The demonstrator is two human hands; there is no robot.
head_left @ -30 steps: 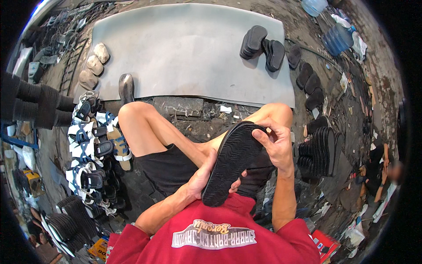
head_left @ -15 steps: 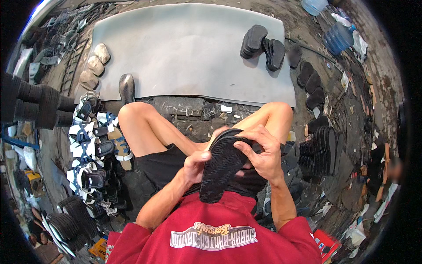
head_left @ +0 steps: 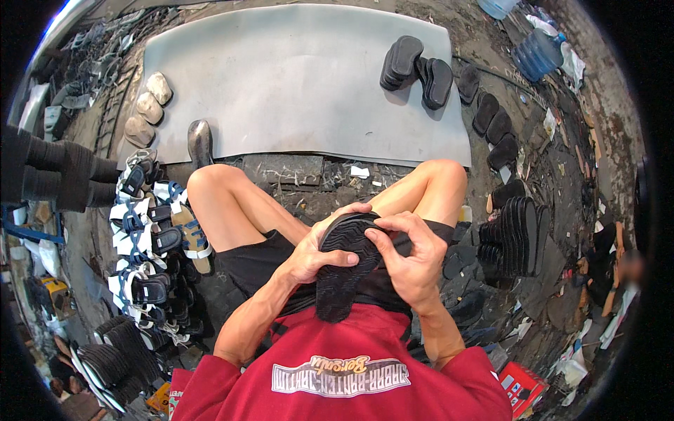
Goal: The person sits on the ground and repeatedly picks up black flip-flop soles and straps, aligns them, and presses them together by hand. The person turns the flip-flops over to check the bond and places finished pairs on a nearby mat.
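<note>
Fingers (head_left: 340, 259) on sole (head_left: 340, 289), lengthwise, toe (head_left: 349, 228) forward

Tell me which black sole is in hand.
The sole with wavy tread facing the camera: the left hand holds it, the right hand pinches its upper edge. The stacked soles on the grey sheet are untouched.

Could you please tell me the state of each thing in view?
Black ridged shoe sole: held, ridged side facing the camera
Left grip: closed on the sole
Right grip: pinching the sole's edge
Large grey sheet: spread flat
Black rounded soles on it: in two stacks
White-and-blue strapped sandals: piled together
</note>
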